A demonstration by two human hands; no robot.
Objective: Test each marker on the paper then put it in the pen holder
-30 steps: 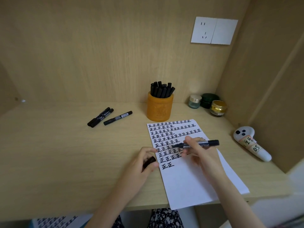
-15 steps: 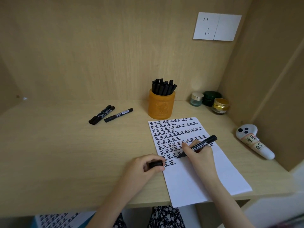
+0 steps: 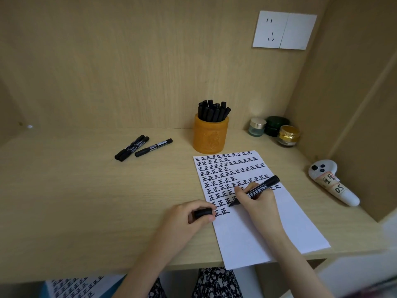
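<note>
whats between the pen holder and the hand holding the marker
In the head view, the paper with rows of written characters lies between the pen holder and the right hand gripping the marker.

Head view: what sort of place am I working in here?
Probably a small built-in study nook, perhaps at home. A light wooden desk is boxed in by matching panels, a wall socket sits behind it, and an orange pen holder full of markers stands near small cosmetic jars.
</note>
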